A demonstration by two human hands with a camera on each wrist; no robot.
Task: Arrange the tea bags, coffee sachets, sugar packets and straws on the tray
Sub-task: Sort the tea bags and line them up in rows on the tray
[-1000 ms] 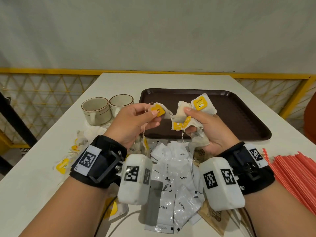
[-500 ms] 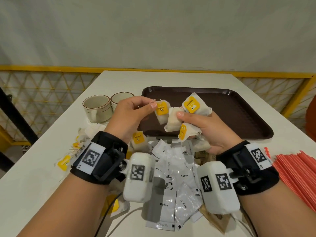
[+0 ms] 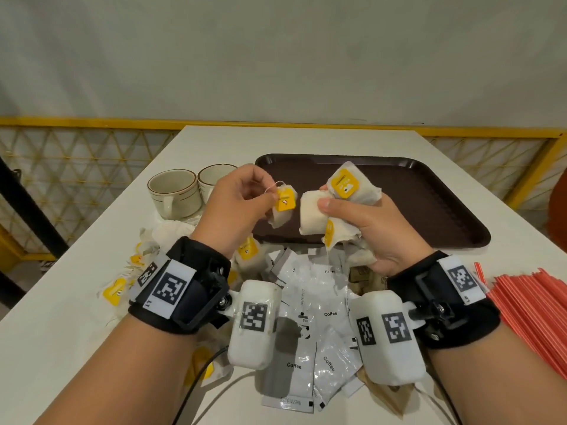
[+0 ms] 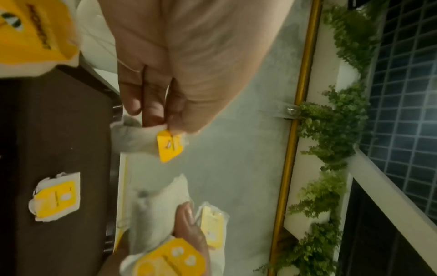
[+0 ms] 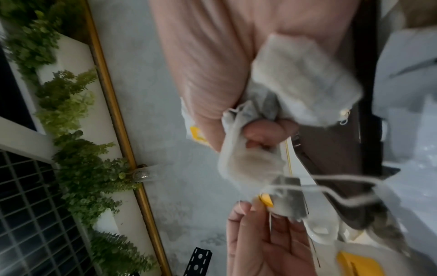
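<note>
The left hand point(image 3: 242, 204) pinches one tea bag point(image 3: 283, 207) by its yellow tag, apparently to free it from the bunch point(image 3: 334, 210) clutched in the right hand point(image 3: 368, 228), above the brown tray's point(image 3: 429, 204) near edge.

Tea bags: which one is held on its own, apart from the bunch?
The tea bag pinched by the left hand; the right hand grips the bunch.

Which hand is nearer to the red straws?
The right hand. It holds a bunch of tea bags above the tray's near edge, on the side where the red straws lie. The left hand pinches one tea bag farther from them.
</note>
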